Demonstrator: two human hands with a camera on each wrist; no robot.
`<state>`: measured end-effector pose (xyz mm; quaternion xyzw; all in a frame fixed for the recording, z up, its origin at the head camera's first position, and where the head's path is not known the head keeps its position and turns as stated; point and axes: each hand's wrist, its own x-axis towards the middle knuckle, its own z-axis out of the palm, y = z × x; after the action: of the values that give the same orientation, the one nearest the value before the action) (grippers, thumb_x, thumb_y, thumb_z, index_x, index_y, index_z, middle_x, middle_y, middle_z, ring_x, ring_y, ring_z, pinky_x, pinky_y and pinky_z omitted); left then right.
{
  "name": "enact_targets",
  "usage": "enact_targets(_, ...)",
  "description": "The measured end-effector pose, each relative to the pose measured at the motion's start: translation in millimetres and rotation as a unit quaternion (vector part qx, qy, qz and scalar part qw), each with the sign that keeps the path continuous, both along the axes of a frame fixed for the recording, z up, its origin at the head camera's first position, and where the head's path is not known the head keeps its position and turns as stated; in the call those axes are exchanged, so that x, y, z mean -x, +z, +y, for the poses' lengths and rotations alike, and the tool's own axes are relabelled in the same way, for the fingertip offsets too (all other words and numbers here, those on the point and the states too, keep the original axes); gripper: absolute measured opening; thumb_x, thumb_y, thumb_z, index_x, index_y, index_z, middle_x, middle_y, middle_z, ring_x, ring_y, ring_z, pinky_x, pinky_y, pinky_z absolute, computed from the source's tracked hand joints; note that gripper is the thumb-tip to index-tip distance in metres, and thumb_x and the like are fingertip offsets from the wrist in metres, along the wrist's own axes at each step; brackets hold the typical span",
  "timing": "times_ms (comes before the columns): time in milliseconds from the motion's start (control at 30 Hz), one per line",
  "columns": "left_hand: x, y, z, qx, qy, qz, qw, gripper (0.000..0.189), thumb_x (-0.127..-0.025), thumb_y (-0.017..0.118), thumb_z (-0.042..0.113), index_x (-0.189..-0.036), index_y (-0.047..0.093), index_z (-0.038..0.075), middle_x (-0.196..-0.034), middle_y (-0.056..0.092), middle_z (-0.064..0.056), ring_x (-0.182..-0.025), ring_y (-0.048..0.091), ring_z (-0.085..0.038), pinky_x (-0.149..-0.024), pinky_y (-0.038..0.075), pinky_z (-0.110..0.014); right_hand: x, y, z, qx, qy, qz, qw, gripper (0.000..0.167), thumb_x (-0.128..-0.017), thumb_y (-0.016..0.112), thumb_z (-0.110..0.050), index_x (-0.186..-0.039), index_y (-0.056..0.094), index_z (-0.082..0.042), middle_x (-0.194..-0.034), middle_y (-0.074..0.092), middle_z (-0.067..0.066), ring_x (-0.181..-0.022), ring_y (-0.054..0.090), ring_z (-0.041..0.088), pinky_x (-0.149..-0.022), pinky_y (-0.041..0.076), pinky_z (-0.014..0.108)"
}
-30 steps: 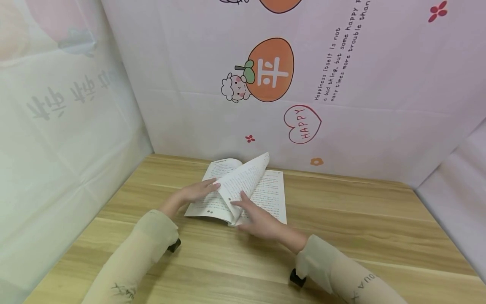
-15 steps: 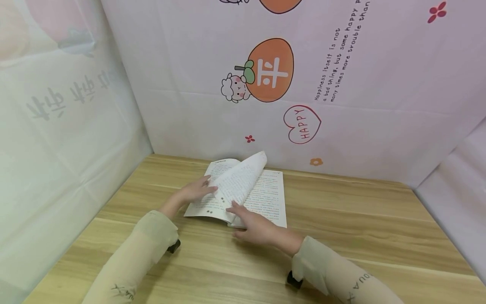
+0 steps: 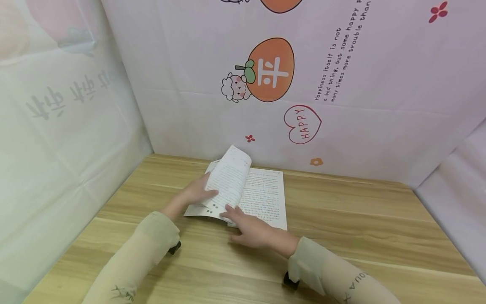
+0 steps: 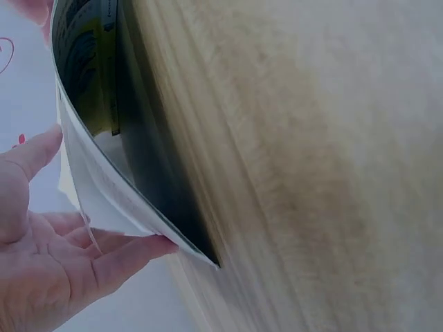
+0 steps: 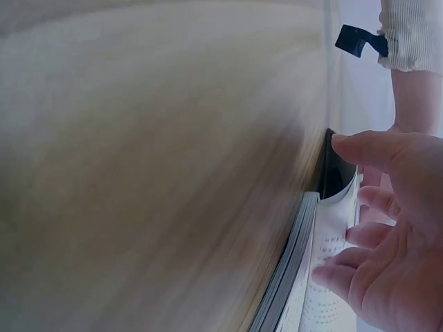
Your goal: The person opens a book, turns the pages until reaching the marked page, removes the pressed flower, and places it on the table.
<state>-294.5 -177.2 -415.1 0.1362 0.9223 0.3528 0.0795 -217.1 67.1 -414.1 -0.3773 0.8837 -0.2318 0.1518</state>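
An open book [image 3: 267,196] with printed white pages lies on the wooden table against the back wall. One leaf [image 3: 229,175] arches over its left half, the far corner curling up. My left hand [image 3: 196,191] is at the left pages with loosely extended fingers. In the left wrist view, a fingertip [image 4: 165,243] touches the left page near its edge, and the thin leaf edge overlaps other fingers. That side of the book bows up from the table, showing its dark underside. My right hand [image 3: 251,228] reaches over the near end of the spine, fingers spread, fingertips at the leaf's lower part.
The wooden table [image 3: 360,228] extends to the right and toward me. White printed cloth [image 3: 190,105] hangs behind and at the sides. Black straps [image 3: 290,280] sit by both sleeve cuffs.
The raised leaf has swung from right to left over the left pages. My right hand has moved slightly left and nearer with it; my left hand stays almost in place.
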Motion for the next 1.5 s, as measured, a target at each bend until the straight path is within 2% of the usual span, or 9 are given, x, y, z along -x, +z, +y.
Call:
enact_targets(167, -2.5, 1.5, 4.0, 0.015, 0.018, -0.019, 0.9996, 0.09, -0.103, 0.062, 0.027, -0.16, 0.002, -0.009, -0.163, 0.002, -0.035, -0.151, 0.005, -0.05, -0.121, 0.012, -0.06, -3.5, -2.5, -3, -0.01, 0.01, 0.007, 0.9999, 0.066, -0.098, 0.071, -0.023, -0.156, 0.041, -0.017, -0.169, 0.021, 0.01, -0.154, 0.018, 0.036, -0.117, 0.032, 0.055)
enact_targets(433, -7.2, 5.9, 6.6, 0.049, 0.03, -0.031, 0.9979, 0.082, -0.103, 0.06, 0.03, -0.161, 0.014, -0.006, -0.161, 0.001, -0.04, -0.148, 0.011, -0.056, -0.118, 0.019, -0.067, -5.4, -4.8, -5, -0.036, 0.015, 0.025, 0.9989, 0.066, -0.099, 0.071, -0.026, -0.157, 0.041, -0.019, -0.17, 0.019, 0.006, -0.154, 0.017, 0.033, -0.116, 0.033, 0.055)
enact_targets(667, -9.2, 5.3, 11.9, 0.118, 0.032, -0.031, 0.992, 0.079, -0.104, 0.058, 0.038, -0.161, 0.02, -0.003, -0.162, -0.003, -0.039, -0.147, 0.003, -0.061, -0.11, 0.018, -0.077, -6.4, -3.6, -8, -0.06, 0.028, 0.04, 0.997, 0.066, -0.099, 0.071, -0.028, -0.157, 0.041, -0.02, -0.169, 0.021, 0.005, -0.155, 0.016, 0.034, -0.116, 0.033, 0.055)
enact_targets(800, -8.8, 5.6, 15.2, 0.129, 0.019, -0.028, 0.9911, 0.081, -0.104, 0.058, 0.038, -0.161, 0.019, -0.004, -0.163, -0.001, -0.037, -0.146, 0.001, -0.062, -0.111, 0.016, -0.077, -6.9, -2.7, -9, -0.068, 0.037, 0.056, 0.9954, 0.065, -0.099, 0.071, -0.028, -0.156, 0.042, -0.017, -0.168, 0.024, 0.008, -0.154, 0.018, 0.037, -0.117, 0.032, 0.055)
enact_targets(1000, -10.5, 8.7, 19.2, 0.107, 0.004, -0.039, 0.9934, 0.082, -0.103, 0.061, 0.034, -0.161, 0.017, -0.005, -0.163, -0.005, -0.035, -0.147, -0.005, -0.06, -0.116, 0.008, -0.072, -7.1, -1.9, -11, -0.085, 0.042, 0.075, 0.9927, 0.066, -0.098, 0.072, -0.029, -0.156, 0.043, -0.018, -0.168, 0.026, 0.006, -0.153, 0.021, 0.038, -0.116, 0.033, 0.054)
enact_targets(1100, -9.9, 8.2, 20.9, 0.096, -0.003, -0.037, 0.9947, 0.082, -0.103, 0.063, 0.031, -0.161, 0.018, -0.004, -0.164, -0.007, -0.033, -0.148, -0.006, -0.057, -0.117, 0.008, -0.07, -6.4, -0.4, -11, -0.092, 0.046, 0.075, 0.9919, 0.064, -0.098, 0.072, -0.028, -0.155, 0.045, -0.019, -0.167, 0.027, 0.006, -0.153, 0.021, 0.039, -0.116, 0.033, 0.055)
enact_targets(1300, -7.8, 3.4, 24.9, 0.083, -0.049, -0.042, 0.9944, 0.079, -0.104, 0.061, 0.03, -0.164, 0.016, 0.003, -0.168, -0.003, -0.024, -0.152, -0.003, -0.049, -0.119, 0.009, -0.066, -3.8, 1.0, -10, -0.109, 0.067, 0.083, 0.9883, 0.06, -0.096, 0.074, -0.026, -0.152, 0.051, -0.02, -0.166, 0.03, 0.005, -0.152, 0.022, 0.04, -0.116, 0.033, 0.054)
enact_targets(1500, -8.0, 2.4, 27.1, 0.099, -0.072, -0.058, 0.9909, 0.078, -0.107, 0.054, 0.038, -0.165, 0.013, 0.006, -0.168, 0.0, -0.023, -0.149, -0.002, -0.055, -0.117, 0.009, -0.07, 1.2, 2.3, -10, -0.132, 0.092, 0.102, 0.9817, 0.061, -0.096, 0.074, -0.031, -0.151, 0.052, -0.021, -0.165, 0.032, 0.002, -0.153, 0.022, 0.036, -0.117, 0.034, 0.05)
